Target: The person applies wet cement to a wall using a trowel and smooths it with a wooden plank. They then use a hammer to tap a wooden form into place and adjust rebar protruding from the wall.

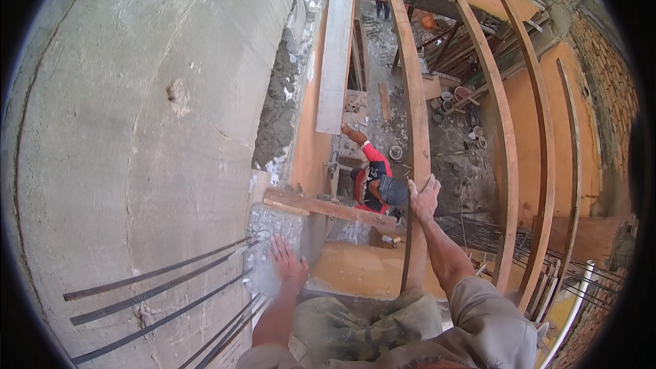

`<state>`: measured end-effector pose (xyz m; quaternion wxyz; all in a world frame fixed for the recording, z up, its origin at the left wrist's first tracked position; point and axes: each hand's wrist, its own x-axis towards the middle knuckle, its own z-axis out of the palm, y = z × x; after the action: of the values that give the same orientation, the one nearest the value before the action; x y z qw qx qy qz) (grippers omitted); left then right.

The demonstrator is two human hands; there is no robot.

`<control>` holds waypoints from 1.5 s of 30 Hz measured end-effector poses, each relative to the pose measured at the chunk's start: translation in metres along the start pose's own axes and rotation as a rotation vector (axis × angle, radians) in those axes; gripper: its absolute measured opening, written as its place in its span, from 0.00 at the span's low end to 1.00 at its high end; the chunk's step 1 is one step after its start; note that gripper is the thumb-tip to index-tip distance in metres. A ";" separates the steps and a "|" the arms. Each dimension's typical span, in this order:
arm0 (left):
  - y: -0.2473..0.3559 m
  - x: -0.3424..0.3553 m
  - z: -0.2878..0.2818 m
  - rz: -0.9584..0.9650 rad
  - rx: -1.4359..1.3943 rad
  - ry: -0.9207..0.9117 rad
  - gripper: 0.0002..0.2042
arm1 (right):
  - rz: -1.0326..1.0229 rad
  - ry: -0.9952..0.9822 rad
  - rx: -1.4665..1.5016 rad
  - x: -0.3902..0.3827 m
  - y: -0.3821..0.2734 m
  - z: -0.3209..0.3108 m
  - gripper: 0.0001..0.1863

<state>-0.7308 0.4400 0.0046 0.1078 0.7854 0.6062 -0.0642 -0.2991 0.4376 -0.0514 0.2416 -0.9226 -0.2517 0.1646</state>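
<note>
My left hand (289, 266) lies flat with fingers stretched out on a rough concrete ledge (263, 225), beside several steel reinforcing bars (167, 294). Across the ledge's far side runs a short wooden board (328, 208). My right hand (425, 199) grips a long wooden beam (414, 130) that stretches away from me, thumb on top and fingers at its right edge. Below, a person in a dark cap and a red and black shirt (374, 181) reaches one hand up to the lower end of a long grey plank (336, 55).
A bare concrete wall (184, 130) fills the left side. More parallel beams (495, 96) span the drop to the right. On the floor far below are buckets (447, 101), stacked timber (458, 55) and rubble. A white pipe (574, 307) rises at lower right, near a brick wall (601, 61).
</note>
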 end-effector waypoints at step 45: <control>-0.016 0.006 0.028 0.014 0.005 0.048 0.46 | 0.037 -0.516 0.790 0.072 -0.215 0.257 0.49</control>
<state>-0.7434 0.4425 -0.0254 0.0917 0.7911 0.6031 -0.0459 -0.4322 0.7324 -0.1636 0.5005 -0.6935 -0.2051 0.4759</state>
